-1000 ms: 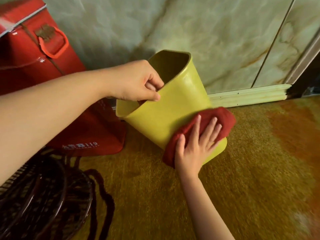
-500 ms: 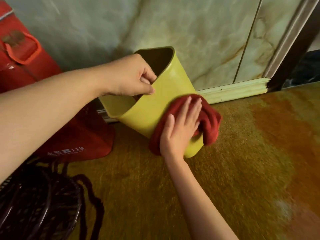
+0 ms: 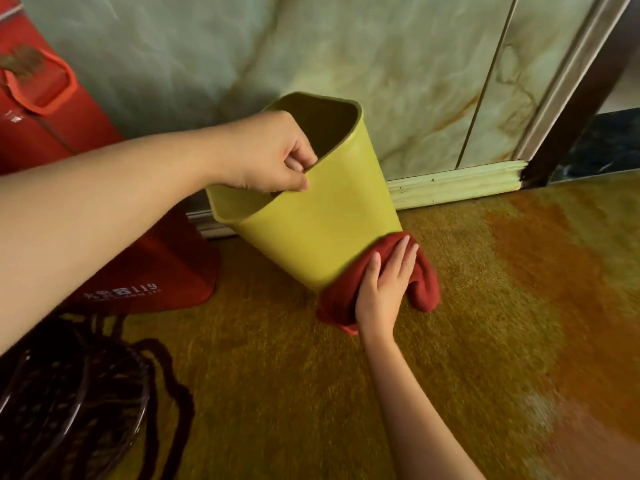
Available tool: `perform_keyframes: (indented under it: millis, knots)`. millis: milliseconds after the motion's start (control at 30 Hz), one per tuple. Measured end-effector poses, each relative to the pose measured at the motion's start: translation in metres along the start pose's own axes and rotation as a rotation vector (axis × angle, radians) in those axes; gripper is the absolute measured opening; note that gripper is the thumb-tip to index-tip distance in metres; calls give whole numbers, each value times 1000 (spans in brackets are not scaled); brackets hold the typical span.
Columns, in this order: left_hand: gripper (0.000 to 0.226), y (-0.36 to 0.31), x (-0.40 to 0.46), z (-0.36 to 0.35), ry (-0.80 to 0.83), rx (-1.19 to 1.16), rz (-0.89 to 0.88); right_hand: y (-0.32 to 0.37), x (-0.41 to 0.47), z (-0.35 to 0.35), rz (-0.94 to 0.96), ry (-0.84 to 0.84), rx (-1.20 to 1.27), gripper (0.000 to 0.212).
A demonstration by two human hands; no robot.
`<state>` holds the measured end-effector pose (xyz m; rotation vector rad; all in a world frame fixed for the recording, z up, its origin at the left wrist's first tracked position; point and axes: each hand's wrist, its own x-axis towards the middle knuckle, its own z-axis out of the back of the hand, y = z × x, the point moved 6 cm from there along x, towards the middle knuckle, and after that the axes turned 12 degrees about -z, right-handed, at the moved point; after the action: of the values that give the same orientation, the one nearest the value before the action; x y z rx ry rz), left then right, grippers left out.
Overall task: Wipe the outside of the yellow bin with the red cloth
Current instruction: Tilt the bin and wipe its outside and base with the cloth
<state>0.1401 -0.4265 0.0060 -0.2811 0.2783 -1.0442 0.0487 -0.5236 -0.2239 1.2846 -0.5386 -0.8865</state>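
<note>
The yellow bin (image 3: 322, 216) stands tilted toward me on the carpet, close to the marble wall, its mouth open and dark inside. My left hand (image 3: 266, 154) pinches the near rim, thumb outside and fingertips inside. My right hand (image 3: 384, 289) lies flat on the red cloth (image 3: 422, 282), pressing it against the bin's bottom right corner. The cloth bunches around the base and hides the bin's lowest edge.
A red cabinet with an orange handle (image 3: 52, 109) stands at the left against the wall. A dark wire basket (image 3: 69, 403) sits at bottom left. A pale skirting board (image 3: 457, 181) and a dark door frame (image 3: 581, 88) are at the right.
My right hand has slid the red cloth down the bin's side from the middle to the bottom corner. My left hand keeps its grip on the rim.
</note>
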Motion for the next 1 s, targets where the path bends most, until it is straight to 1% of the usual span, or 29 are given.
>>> perform_keyframes:
  millis: [67, 100, 133, 200, 300, 367, 433, 600, 733, 900, 1000]
  knots:
    - [15, -7, -2, -3, 28, -8, -18, -5, -17, -6, -63, -43, 43, 60]
    - [14, -10, -2, -5, 34, 11, -22, -8, -26, -9, -110, -87, 76, 59]
    - [10, -14, -1, -8, 27, 53, -36, -11, -36, -12, -154, -135, 117, 59]
    - [18, -23, 2, -16, 37, 139, -52, -18, -49, -18, -224, -209, 214, 57]
    - [19, -31, 12, -20, 61, 185, -60, -30, -40, -22, -361, -272, 318, 54]
    - [17, -28, 17, -14, 34, 197, -49, -35, -34, -23, -429, -303, 355, 53]
    - [15, -21, 18, -11, 41, 162, -41, -35, -34, -24, -405, -326, 353, 53]
    - [15, -15, 17, -10, 109, 95, -51, -44, -38, -29, -245, -307, 281, 56]
    - [16, -11, 16, -9, 116, 31, -61, -60, -37, -23, -104, -242, 98, 61]
    - [19, -11, 16, -12, 140, 10, -61, -81, -32, -2, -114, -144, -51, 58]
    - [17, -12, 13, -10, 131, 16, -51, -89, -35, 15, -163, -30, -203, 66]
